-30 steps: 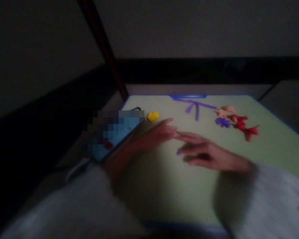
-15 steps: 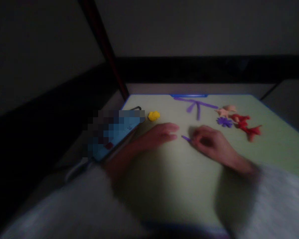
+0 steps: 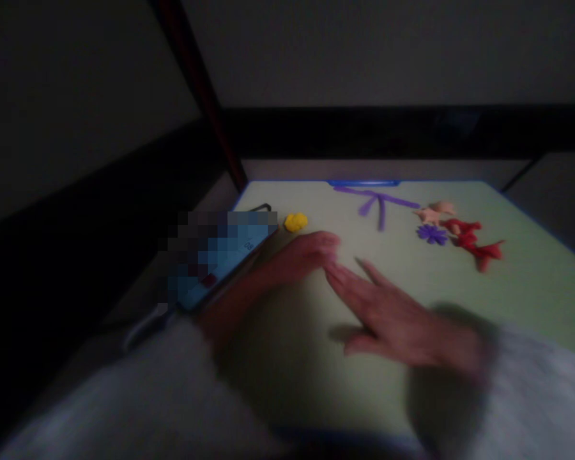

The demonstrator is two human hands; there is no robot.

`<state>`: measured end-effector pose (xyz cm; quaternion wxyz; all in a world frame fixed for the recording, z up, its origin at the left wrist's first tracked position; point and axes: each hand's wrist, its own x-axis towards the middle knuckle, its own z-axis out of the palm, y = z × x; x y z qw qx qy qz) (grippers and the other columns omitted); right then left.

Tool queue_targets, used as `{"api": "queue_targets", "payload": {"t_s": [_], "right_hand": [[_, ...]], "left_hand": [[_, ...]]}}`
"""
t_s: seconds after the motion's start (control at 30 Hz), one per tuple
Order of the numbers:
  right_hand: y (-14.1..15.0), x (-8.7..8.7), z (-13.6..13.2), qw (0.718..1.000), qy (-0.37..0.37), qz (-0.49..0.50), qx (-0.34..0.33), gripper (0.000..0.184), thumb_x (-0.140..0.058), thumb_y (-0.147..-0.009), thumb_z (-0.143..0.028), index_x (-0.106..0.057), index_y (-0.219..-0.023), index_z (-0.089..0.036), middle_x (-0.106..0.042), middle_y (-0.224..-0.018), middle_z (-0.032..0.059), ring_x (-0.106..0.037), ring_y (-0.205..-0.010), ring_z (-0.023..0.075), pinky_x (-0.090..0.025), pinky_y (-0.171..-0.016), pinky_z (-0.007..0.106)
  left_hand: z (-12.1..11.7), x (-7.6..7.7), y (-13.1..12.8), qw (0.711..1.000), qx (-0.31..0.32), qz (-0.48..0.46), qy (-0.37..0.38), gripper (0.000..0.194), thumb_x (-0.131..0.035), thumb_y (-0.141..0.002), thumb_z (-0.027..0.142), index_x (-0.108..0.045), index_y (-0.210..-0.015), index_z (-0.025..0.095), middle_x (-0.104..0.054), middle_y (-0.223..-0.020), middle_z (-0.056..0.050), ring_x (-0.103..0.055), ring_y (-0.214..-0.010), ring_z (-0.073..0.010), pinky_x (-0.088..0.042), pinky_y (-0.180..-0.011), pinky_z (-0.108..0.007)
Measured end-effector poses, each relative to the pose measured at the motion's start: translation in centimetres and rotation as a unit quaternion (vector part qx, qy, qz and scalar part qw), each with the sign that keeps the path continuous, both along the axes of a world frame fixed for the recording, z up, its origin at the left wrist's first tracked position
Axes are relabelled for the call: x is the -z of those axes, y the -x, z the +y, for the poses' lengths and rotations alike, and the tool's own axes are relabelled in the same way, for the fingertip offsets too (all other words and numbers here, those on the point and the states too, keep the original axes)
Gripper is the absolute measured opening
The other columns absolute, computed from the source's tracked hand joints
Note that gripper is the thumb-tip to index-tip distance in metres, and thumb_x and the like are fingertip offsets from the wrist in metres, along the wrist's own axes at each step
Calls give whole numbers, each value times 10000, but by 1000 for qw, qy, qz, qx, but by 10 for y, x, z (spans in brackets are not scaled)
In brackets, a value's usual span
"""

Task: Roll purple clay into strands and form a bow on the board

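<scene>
My left hand (image 3: 311, 250) is held low over the board, left of centre, its fingers curled and brought together; what they hold, if anything, is hidden. Stretched flat, my right hand (image 3: 388, 316) reaches across from the right with its thumb apart, and its fingertips meet the fingertips of my left hand. The small purple clay strip is out of sight. Just beyond my left hand lies a yellow clay lump (image 3: 296, 222). Farther back, thin purple clay strips (image 3: 381, 212) form a branching shape.
On the pale board (image 3: 522, 319) at the right lie a purple clay flower (image 3: 432, 234), a peach star-like piece (image 3: 430, 216) and red clay shapes (image 3: 483, 253). A lit screen device (image 3: 230, 262) leans at the left. A blue handle (image 3: 364, 183) marks the board's far edge.
My right hand has moved left and opened from a pinch on a small purple strip, which is now hidden. The fingers of my left hand have closed together.
</scene>
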<state>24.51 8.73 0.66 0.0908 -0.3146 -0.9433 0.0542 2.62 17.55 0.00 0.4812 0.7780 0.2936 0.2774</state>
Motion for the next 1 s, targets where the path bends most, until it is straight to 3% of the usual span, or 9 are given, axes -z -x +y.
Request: {"api": "queue_targets", "payload": {"t_s": [0.13, 0.27, 0.4, 0.53, 0.67, 0.8, 0.93, 1.0], "right_hand": [[-6, -3, 3, 998, 6, -10, 68, 836, -264, -902, -636, 63, -1489, -138, -194, -1517, 203, -210, -1405, 303, -108, -1108, 617], [-7, -5, 4, 999, 35, -10, 3, 879, -294, -873, -674, 48, -1491, -150, -154, -1537, 161, -170, -1419, 270, -66, -1143, 553], [-7, -6, 5, 995, 39, -20, 91, 792, -247, -905, -638, -73, -1497, -141, -176, -1527, 175, -182, -1415, 283, -92, -1127, 585], [-5, -7, 4, 998, 53, -14, 11, 819, -269, -890, -657, -34, -1497, -160, -155, -1540, 134, -173, -1421, 245, -51, -1152, 535], [-7, -9, 6, 994, 60, -20, 91, 776, -256, -902, -639, -110, -1496, -162, -202, -1531, 148, -185, -1413, 292, -56, -1134, 581], [-6, -9, 5, 998, 62, -2, 6, 827, -296, -880, -663, -26, -1497, -184, -176, -1541, 122, -187, -1416, 268, -38, -1145, 553], [-7, -8, 6, 995, 55, -9, 78, 760, -272, -905, -632, -88, -1497, -193, -229, -1525, 133, -196, -1413, 284, -74, -1120, 599], [-7, -8, 7, 997, 64, -7, 45, 807, -291, -880, -666, -82, -1497, -188, -212, -1531, 128, -192, -1415, 279, -68, -1127, 586]], "left_hand": [[0, 0, 1, 1000, 3, -3, 12, 380, -568, -856, 400, -557, -1126, 132, -600, -1210, -129, -551, -1163, -257, -436, -1001, -403], [0, -1, 0, 1000, 2, -11, 9, 339, -581, -850, 395, -586, -1073, 139, -617, -1185, -125, -559, -1147, -245, -440, -992, -396], [2, 1, 0, 1000, 4, -16, 0, 309, -575, -860, 371, -597, -1059, 136, -623, -1183, -117, -546, -1160, -237, -422, -1007, -383], [4, 2, 0, 1000, 1, -19, 3, 338, -593, -844, 393, -595, -1062, 136, -634, -1148, -120, -555, -1146, -238, -416, -1007, -389], [6, 2, 0, 1000, 2, -18, -3, 352, -606, -834, 400, -593, -1069, 139, -632, -1144, -119, -555, -1143, -234, -401, -1016, -391], [6, 2, 0, 1000, 0, -17, -8, 352, -592, -842, 403, -588, -1068, 133, -632, -1128, -124, -565, -1122, -222, -401, -1012, -386], [7, 3, 0, 1000, 4, -11, -13, 323, -580, -853, 379, -584, -1062, 133, -627, -1135, -126, -575, -1099, -215, -418, -994, -374], [7, 4, 0, 1000, 4, -9, -18, 313, -581, -852, 376, -588, -1056, 139, -631, -1132, -121, -572, -1105, -214, -415, -1001, -377]]}}
